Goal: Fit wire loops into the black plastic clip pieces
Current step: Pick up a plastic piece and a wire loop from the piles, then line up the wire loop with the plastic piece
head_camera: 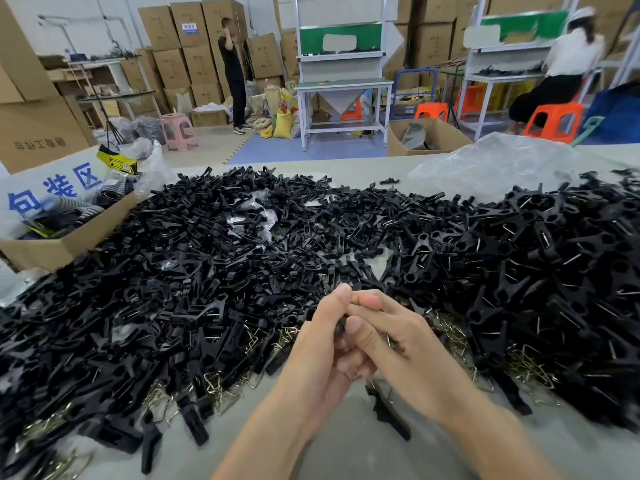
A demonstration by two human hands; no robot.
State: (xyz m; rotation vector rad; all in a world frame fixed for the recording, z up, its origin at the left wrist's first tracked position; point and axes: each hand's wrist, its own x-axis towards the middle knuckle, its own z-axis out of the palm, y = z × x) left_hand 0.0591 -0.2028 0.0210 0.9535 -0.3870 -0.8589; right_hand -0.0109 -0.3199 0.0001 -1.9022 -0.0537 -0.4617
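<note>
Your two hands meet just in front of the near edge of the pile of black clip pieces [242,258], which covers most of the grey surface [332,452]. Your left hand [320,344] and right hand [401,337] are pressed together. The fingers of both curl inward around one small clip piece [339,328]. Only a sliver of that piece shows, between your left palm and your right thumb. The right thumb presses against it, and your left thumb lies over the top beside your right index finger. You cannot tell from here whether a wire is already seated in it.

Brass-coloured wire loops [216,386] lie tangled along the pile's near edge, to the left of your hands. More of them show under the pile's near right part. A loose clip piece [388,412] lies by itself on the surface, just off the pile's near edge and below your right wrist.

A cardboard box [65,247] stands against the pile's far left side. A crumpled clear plastic sheet [491,164] lies behind the pile's far right part.
</note>
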